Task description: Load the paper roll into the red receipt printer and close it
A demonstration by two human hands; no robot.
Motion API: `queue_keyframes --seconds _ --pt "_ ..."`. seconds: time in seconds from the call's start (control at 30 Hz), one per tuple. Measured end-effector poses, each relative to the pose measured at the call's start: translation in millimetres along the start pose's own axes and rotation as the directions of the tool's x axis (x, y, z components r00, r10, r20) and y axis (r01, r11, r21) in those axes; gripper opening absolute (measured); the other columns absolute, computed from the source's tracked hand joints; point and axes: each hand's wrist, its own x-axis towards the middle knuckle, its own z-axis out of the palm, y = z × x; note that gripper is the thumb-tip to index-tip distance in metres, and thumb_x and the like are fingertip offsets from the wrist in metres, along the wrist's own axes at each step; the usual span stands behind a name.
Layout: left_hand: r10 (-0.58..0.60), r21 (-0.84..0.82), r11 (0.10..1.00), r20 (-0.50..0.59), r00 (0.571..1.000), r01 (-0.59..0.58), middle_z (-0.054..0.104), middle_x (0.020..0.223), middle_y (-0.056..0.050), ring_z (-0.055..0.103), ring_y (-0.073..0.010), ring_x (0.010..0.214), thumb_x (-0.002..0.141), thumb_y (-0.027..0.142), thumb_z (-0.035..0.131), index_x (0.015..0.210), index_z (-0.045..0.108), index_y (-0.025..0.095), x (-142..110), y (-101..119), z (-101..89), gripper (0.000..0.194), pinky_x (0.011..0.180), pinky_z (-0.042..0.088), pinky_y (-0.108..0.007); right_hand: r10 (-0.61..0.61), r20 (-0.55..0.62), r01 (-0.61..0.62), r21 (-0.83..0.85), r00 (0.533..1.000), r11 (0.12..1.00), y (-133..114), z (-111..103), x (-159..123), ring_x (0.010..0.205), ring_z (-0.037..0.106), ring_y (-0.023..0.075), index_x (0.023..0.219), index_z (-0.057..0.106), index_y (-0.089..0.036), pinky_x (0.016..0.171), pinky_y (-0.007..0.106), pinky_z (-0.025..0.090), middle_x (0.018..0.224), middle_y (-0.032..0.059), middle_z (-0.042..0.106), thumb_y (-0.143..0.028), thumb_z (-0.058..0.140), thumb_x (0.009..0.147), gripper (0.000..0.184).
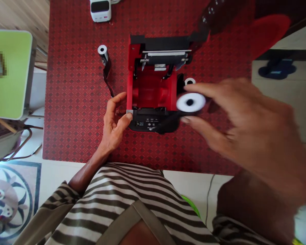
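A red receipt printer (153, 92) stands open on the red patterned tablecloth (76, 112), its paper bay empty and its black lid (165, 42) tipped back. My left hand (114, 119) rests against the printer's front left corner, thumb and fingers curled on its edge. My right hand (247, 126), blurred and close to the camera, pinches a white paper roll (191, 102) between thumb and fingers, just right of the printer. Another white roll (190, 81) lies behind it beside the printer.
A roll with a dark ribbon trailing from it (103, 54) stands left of the printer. A small white device (100, 10) sits at the table's far edge. A green-topped stool (9, 73) is to the left. The table's near edge is by my striped shirt (132, 200).
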Motion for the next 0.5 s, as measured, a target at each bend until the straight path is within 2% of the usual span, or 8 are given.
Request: queue_keyframes --seconds 0.07,0.2,0.37,0.5 --pt "-0.026 -0.012 1.0 -0.008 1.0 0.026 0.086 0.159 -0.008 0.086 -0.0377 0.138 0.12 0.074 0.086 0.169 0.08 0.041 -2 -2 1.4 0.059 0.115 0.076 -0.058 -0.071 0.047 0.074 -0.062 0.996 0.995 -5 13 25 0.132 0.087 0.0444 0.158 0.081 -0.037 0.118 0.067 0.075 0.141 0.0104 0.092 -0.03 0.078 0.12 0.039" --pt "-0.074 -0.02 0.997 -0.036 0.997 0.073 0.081 0.168 -0.012 0.082 -0.038 0.146 0.117 0.079 0.09 0.172 0.078 0.039 -5 -5 5.0 0.069 0.123 0.071 -0.057 -0.074 0.136 0.095 -0.161 0.988 0.982 -7 42 56 0.128 0.085 0.0453 0.132 0.084 -0.032 0.115 0.068 0.074 0.124 0.0124 0.09 -0.021 0.072 0.117 0.022" --pt "-0.106 -0.033 0.994 -0.045 0.993 0.104 0.081 0.169 -0.013 0.077 -0.0408 0.151 0.116 0.079 0.09 0.171 0.079 0.039 -7 -1 8.3 0.069 0.128 0.066 -0.06 -0.045 0.176 0.094 -0.283 0.983 0.954 -11 56 65 0.121 0.085 0.0478 0.122 0.082 -0.027 0.106 0.067 0.073 0.116 0.0162 0.09 -0.02 0.069 0.116 0.016" --pt "-0.114 -0.031 0.993 -0.05 0.992 0.113 0.082 0.167 -0.012 0.077 -0.0406 0.15 0.116 0.078 0.091 0.171 0.08 0.039 -7 1 9.0 0.068 0.13 0.065 -0.061 -0.055 0.146 0.089 -0.242 0.988 0.966 -4 66 69 0.119 0.087 0.0452 0.119 0.084 -0.03 0.104 0.064 0.073 0.109 0.0148 0.089 -0.022 0.064 0.12 0.021"
